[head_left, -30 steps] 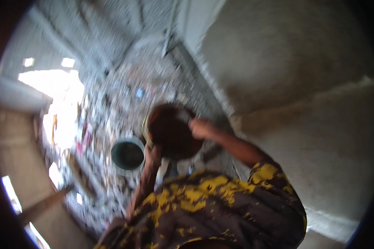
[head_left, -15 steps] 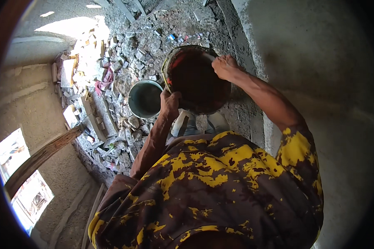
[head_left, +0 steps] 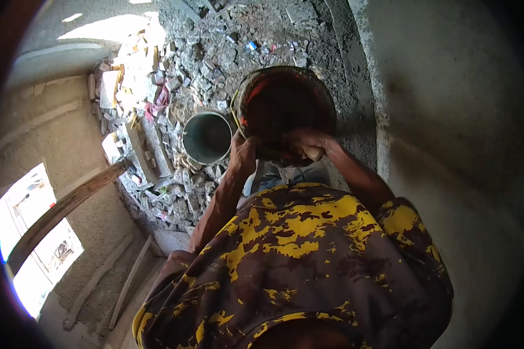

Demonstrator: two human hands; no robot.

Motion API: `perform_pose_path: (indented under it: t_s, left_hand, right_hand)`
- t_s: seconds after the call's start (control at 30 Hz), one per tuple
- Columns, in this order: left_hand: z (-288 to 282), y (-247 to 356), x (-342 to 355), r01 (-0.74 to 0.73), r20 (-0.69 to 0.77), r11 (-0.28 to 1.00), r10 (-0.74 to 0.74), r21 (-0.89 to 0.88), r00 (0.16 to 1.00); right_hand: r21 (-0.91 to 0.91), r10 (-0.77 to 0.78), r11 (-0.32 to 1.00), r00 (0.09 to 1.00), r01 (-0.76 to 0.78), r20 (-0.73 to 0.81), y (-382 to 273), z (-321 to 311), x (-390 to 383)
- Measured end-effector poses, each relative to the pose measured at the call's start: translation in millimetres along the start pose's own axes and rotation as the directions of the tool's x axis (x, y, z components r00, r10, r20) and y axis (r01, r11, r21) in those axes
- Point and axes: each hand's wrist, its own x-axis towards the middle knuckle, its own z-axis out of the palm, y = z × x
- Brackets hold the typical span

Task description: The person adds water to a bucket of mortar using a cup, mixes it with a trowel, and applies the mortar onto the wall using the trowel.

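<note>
A wide, dark bucket [head_left: 326, 96] with a crusted rim and reddish inner wall is held up in front of my body. My left hand [head_left: 244, 149] is closed on its near left rim, close to a yellowish strip that looks like its handle. Over the near side of the opening, my right hand [head_left: 304, 141] is closed on a tool with a pale wooden handle [head_left: 314, 153]. The tool's far end is lost in the shadow inside the bucket, and the contents are too dark to make out.
A grey-green bucket [head_left: 207, 158] stands on the floor just left. Broken rubble [head_left: 175, 200] covers the floor there and beyond. A plastered wall [head_left: 448, 145] rises close on the right. A wooden pole [head_left: 70, 212] slants across a bright opening at left.
My right hand has come from the far right rim to the near side of the held bucket, bringing the wooden-handled tool. My left hand keeps its grip. The view has shifted slightly.
</note>
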Motion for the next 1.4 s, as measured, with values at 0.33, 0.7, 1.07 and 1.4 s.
perform_pose_path:
  t_s: [0.33,0.7,1.07,1.4]
  left_hand:
    - [62,29,41,-0.044,0.126,0.998,0.049,-0.046,0.991]
    - [67,35,108,0.015,0.151,0.997,-0.026,0.074,0.988]
    - [40,100,163,-0.154,0.228,0.910,0.068,0.386,0.971]
    - [-31,112,220,0.142,-0.025,0.969,-0.140,0.202,0.990]
  right_hand:
    - [-0.983,-0.743,0.166,0.645,-0.079,-0.178,-21,-126,-63]
    - [-0.865,-0.603,0.325,0.620,-0.383,-0.501,-84,-94,-110]
    - [-0.671,-0.678,0.620,0.708,0.407,-0.197,9,-152,62]
    - [-0.782,-0.838,0.508,0.416,0.362,-0.352,-69,-123,69]
